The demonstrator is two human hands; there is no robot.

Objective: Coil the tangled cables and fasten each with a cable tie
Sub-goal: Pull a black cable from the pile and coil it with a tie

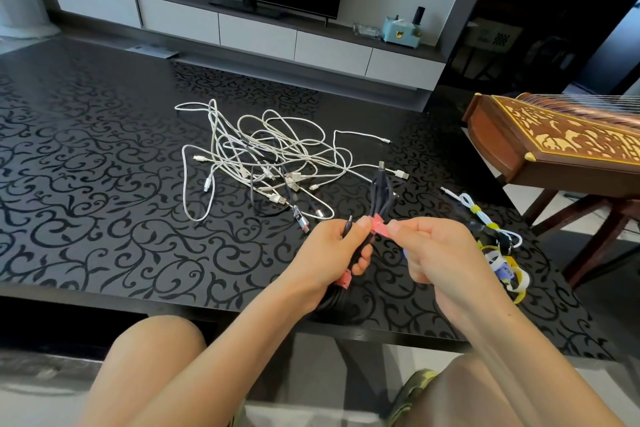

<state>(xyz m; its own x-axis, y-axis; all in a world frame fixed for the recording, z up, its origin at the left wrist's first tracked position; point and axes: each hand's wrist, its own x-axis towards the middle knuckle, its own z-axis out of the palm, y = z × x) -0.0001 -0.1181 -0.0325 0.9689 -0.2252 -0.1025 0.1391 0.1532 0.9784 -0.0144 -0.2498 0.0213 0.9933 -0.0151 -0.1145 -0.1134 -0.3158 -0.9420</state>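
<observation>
Pink tie (pixel 379 227) pinched in right fingers (pixel 403 229); left fingers (pixel 363 263) grip dark coil (pixel 381 198).

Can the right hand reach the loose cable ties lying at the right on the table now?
Probably yes, but not at once. The loose cable ties lie just beside the right hand, with nothing between. The hand is busy, though: it pinches the pink cable tie on the dark cable.

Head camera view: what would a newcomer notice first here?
First, the two hands near the table's front edge: the left hand grips a dark coiled cable while the right hand pinches a pink cable tie at the coil. Behind them, a tangle of white cables sprawls mid-way across the black patterned table. Beyond the table's right side stands an ornate wooden stringed instrument.
</observation>
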